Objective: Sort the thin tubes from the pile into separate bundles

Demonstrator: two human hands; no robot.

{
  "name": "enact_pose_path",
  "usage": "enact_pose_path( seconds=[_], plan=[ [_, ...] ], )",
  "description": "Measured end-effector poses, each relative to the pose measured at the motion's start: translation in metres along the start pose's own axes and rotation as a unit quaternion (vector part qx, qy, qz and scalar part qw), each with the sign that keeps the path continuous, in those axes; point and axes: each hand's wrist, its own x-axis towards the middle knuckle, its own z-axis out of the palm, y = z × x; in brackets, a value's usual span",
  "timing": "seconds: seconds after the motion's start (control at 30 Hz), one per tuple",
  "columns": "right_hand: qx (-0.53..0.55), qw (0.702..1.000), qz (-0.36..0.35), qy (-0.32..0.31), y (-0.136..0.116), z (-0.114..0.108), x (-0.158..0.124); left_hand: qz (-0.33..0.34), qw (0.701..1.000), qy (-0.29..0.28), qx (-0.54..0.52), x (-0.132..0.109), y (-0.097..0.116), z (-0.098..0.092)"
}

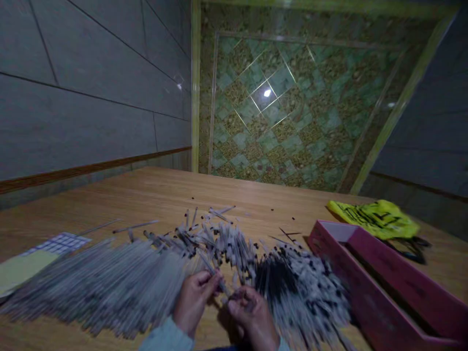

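Observation:
Between my two hands runs a slim clear pen barrel (206, 263), slanting up and to the left. My left hand (193, 297) pinches it around the middle. At its lower end, the fingers of my right hand (254, 314) are closed on it; blur hides what exactly sits at those fingertips. To the left lies a wide pile of long clear pen tubes (106, 282). Short clear caps (236, 239) with dark ends are scattered beyond my hands. Beside my right hand is a heap of pen pieces (316, 282), with a bunch of black sticks (274, 275) in it.
A long pink open box (336, 263) stands at the right. Behind it lie a yellow bag (376, 217) and a black-handled object (409, 248). A gridded sheet (60, 242) and a pale yellow pad (27, 268) rest at the left. Walls border the wooden table (164, 187).

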Motion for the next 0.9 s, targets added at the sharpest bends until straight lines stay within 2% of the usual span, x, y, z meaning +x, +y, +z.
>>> enact_pose_path(
  seconds=[0.23, 0.5, 0.6, 0.77, 0.9],
  plan=[
    [0.058, 0.993, 0.063, -0.087, -0.013, 0.008, -0.003, 0.0, 1.0, -0.008, -0.009, -0.002, -0.001, -0.001],
    [0.156, 0.977, 0.11, -0.09, -0.018, 0.008, -0.002, -0.019, 0.999, 0.014, -0.049, -0.003, 0.005, 0.0],
    [0.153, 0.978, 0.116, -0.081, -0.018, 0.006, -0.001, -0.023, 0.998, 0.018, -0.056, -0.004, 0.006, 0.0],
    [0.107, 0.981, 0.108, -0.118, -0.018, 0.005, -0.003, -0.025, 0.997, 0.027, -0.073, -0.005, 0.01, 0.001],
    [0.043, 0.985, 0.097, -0.138, -0.016, 0.005, -0.005, -0.08, 0.986, 0.033, -0.143, -0.007, 0.014, 0.002]
  ],
)
